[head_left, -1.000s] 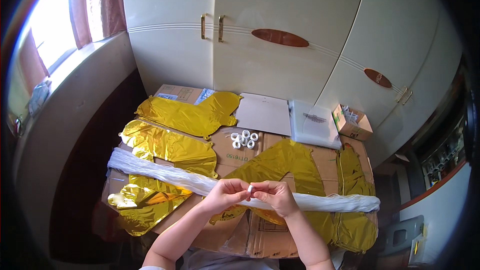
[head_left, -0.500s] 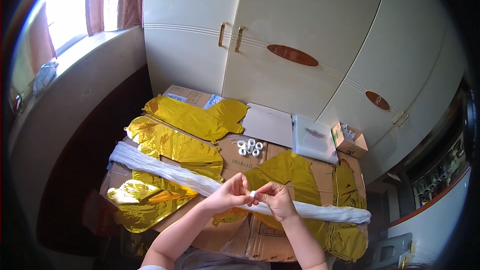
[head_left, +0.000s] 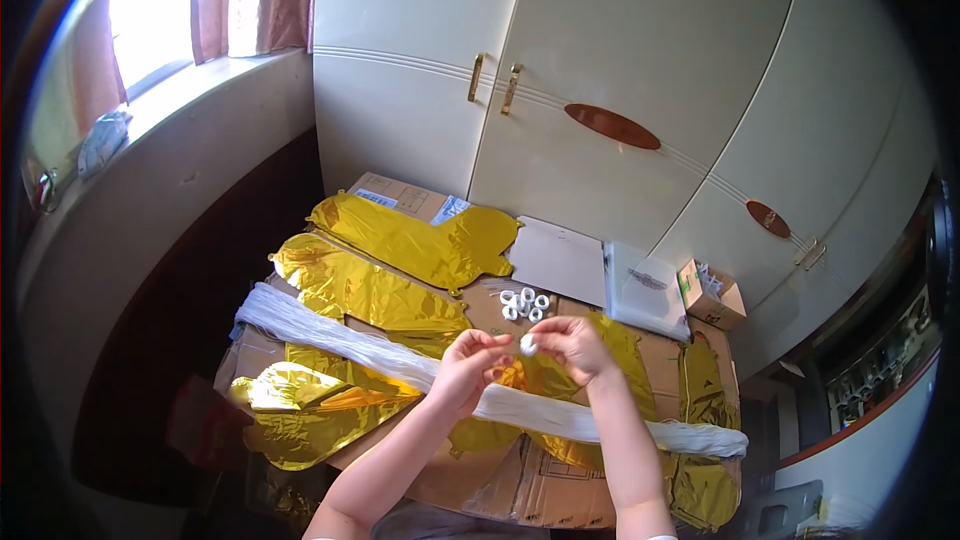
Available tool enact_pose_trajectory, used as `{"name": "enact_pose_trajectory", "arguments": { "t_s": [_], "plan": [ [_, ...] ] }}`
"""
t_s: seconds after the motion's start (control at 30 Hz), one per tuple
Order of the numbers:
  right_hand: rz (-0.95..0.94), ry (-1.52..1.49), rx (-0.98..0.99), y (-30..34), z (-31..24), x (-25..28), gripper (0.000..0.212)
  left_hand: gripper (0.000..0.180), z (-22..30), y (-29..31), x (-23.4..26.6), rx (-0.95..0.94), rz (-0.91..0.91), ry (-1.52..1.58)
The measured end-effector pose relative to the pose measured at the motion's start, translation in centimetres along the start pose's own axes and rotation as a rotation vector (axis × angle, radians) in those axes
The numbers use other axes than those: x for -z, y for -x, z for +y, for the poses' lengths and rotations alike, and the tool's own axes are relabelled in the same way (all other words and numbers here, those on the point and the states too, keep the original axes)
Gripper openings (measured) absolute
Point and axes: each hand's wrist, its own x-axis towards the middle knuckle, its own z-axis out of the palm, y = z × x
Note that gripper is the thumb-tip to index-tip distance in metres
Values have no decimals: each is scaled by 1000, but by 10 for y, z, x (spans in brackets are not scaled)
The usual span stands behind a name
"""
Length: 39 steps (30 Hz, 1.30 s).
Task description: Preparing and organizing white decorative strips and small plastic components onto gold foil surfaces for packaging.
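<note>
The left grip (head_left: 468, 368) and right grip (head_left: 575, 348), which met at a small white roll (head_left: 528, 345) half a second ago, have now parted, and the roll has moved farther out, nearer the other white rolls. The right grip pinches it between thumb and finger; the left grip is partly curled, its tips just beside the roll, and I cannot tell whether they hold anything. A bundle of white strands (head_left: 335, 332) crosses gold foil pieces (head_left: 400, 243) on the cardboard-covered counter (head_left: 440, 485). Beyond it sit the other white rolls (head_left: 525, 304), then a grey board (head_left: 558, 260).
</note>
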Motion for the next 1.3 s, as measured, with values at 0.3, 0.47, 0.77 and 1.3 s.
{"name": "enact_pose_trajectory", "arguments": {
  "t_s": [0.3, 0.47, 0.77, 1.3],
  "plan": [
    [348, 391, -53, -90, 17, 64, 9, 9, -7, -5, 5, -75, 28, -44],
    [384, 678, -114, -114, 38, 87, 13, 8, -12, -8, 6, -98, 15, -117],
    [476, 1155, 124, -104, 35, 56, 15, 9, -8, -5, 7, -113, 23, -184],
    [532, 981, 543, -60, 34, 42, 11, 9, -14, -6, 2, -143, -41, -379]
  ]
}}
